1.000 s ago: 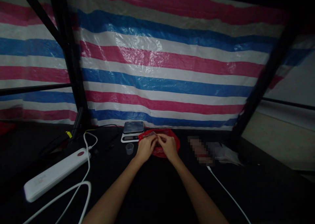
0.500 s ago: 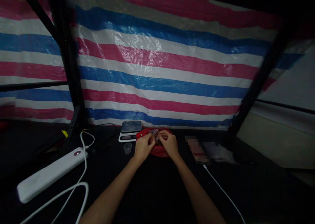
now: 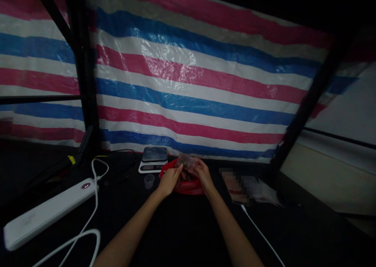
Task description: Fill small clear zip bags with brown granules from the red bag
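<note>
Over a red plastic bag [image 3: 190,188] on the black table, both my hands grip a small clear plastic bag [image 3: 188,161]. My left hand [image 3: 170,181] pinches its left side, and my right hand [image 3: 204,175] has fingers closed on its right side. Small dark contents show around the fingers, too dim to name. Just left of my left hand stands a small clear plastic cup [image 3: 149,181]. Behind the cup is a white digital scale [image 3: 143,167] with a dark weighing plate.
A long white power strip-like device [image 3: 53,212] with a white cable [image 3: 95,204] lies at left. To the right are a blurred-out phone [image 3: 235,186], its charging cable [image 3: 261,233] and clear plastic bags [image 3: 264,190]. A striped tarpaulin [image 3: 190,91] hangs behind, between dark metal posts.
The small clear bag is spread wider and more upright between my hands. My left hand has shifted slightly down and left. The whole view has tilted a little.
</note>
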`<state>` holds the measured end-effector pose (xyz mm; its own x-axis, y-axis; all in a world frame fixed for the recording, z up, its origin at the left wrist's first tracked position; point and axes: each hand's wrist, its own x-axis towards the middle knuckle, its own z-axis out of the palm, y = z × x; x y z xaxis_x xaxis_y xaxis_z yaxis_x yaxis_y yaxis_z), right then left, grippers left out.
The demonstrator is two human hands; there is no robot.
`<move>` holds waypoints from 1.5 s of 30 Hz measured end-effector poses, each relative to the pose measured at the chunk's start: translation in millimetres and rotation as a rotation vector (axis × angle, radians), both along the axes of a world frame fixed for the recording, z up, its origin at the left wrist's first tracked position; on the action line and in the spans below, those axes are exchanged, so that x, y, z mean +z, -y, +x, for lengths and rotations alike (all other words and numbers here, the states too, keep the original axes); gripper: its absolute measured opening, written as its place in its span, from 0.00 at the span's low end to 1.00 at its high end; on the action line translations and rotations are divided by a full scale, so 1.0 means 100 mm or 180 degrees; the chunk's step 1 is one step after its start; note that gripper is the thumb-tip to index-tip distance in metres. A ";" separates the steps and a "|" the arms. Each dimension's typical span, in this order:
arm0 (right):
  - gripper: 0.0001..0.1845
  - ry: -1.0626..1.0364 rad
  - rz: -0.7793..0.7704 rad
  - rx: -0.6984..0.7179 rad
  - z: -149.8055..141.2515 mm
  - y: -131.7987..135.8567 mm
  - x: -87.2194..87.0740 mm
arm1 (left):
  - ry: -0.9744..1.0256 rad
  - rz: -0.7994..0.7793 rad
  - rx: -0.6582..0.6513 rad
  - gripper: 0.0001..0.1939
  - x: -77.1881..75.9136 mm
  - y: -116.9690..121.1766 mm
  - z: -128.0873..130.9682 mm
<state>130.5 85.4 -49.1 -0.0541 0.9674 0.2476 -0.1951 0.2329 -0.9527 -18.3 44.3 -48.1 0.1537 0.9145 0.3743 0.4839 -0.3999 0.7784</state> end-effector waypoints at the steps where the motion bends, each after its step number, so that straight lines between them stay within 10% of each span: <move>1: 0.17 -0.0105 -0.0068 0.0109 -0.01 0.00 -0.02 | 0.0249 -0.0102 0.0006 0.30 -0.04 -0.06 -0.01; 18: 0.43 0.1138 0.0340 0.1023 0.07 0.03 -0.08 | 0.1427 -0.0548 -0.0386 0.20 -0.13 -0.27 -0.11; 31: 0.16 0.0692 0.0798 0.0321 -0.02 0.07 0.05 | 0.1620 -0.0279 -0.0271 0.22 0.04 -0.14 -0.06; 45: 0.12 0.0843 0.0965 -0.0120 0.02 0.13 0.18 | 0.0915 -0.0005 0.0060 0.20 0.01 -0.17 -0.14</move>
